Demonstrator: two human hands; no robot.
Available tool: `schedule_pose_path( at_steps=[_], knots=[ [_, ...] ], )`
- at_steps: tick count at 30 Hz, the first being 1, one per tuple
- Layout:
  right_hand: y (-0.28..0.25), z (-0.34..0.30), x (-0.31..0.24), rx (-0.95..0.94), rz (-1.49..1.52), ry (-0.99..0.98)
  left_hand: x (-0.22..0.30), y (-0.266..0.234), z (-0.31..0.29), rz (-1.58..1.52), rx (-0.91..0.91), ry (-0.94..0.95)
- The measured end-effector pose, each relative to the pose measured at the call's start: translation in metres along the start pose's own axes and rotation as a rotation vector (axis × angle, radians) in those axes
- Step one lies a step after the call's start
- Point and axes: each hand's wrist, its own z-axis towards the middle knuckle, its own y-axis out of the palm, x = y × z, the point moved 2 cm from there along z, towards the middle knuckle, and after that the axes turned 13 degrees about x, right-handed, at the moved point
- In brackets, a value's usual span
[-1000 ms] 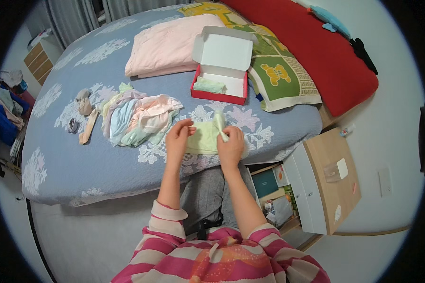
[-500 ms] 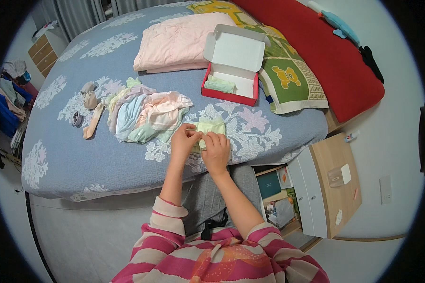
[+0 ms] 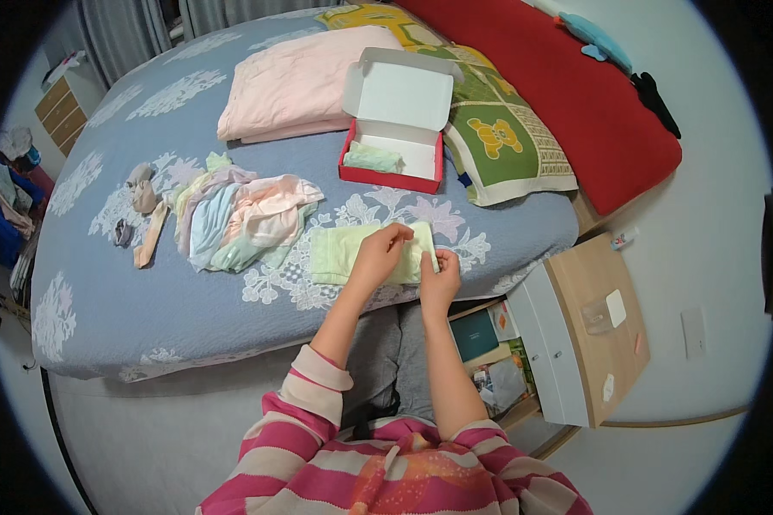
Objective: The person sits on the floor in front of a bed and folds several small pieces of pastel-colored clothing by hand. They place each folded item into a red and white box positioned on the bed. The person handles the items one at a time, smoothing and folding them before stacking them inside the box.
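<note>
A pale green folded cloth lies as a long flat strip across the near part of the bed. My left hand is over its middle, fingers slightly bent and apart from the thumb, with nothing seen between them. At the strip's right end, my right hand pinches the edge between thumb and fingers. Left of the strip is a loose heap of pastel clothes in pink, blue and green. Behind it stands an open red box with a white lid and a rolled green cloth inside.
Small beige and grey cloth pieces lie left of the heap. A folded pink quilt, a green bear-patterned cover and a red headboard cushion are farther off. At the right, a bedside cabinet has its drawer pulled out.
The green cloth went from a small compact square to a longer strip. My right hand moved right to its end, my left hand shifted over its middle. The view moved slightly.
</note>
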Motion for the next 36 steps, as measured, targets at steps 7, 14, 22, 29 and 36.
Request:
schedule_pose_path(
  at_steps=[7,14,22,29,36],
  knots=[
    [0.002,-0.009,-0.016,-0.046,-0.099,-0.282,-0.021,0.01,-0.003,0.121,0.06,0.097],
    [0.007,-0.034,-0.033,-0.137,-0.123,-0.661,-0.004,-0.007,0.024,0.176,0.061,-0.241],
    [0.001,-0.042,-0.031,-0.153,-0.02,-0.621,-0.015,-0.013,0.028,0.487,0.165,0.335],
    [-0.002,-0.028,-0.023,-0.142,-0.257,-0.317,-0.009,-0.016,0.026,0.568,-0.066,0.433],
    [0.019,-0.022,-0.028,-0.331,-0.363,-0.255,-0.034,-0.029,0.031,0.328,-0.013,0.16]
  ],
)
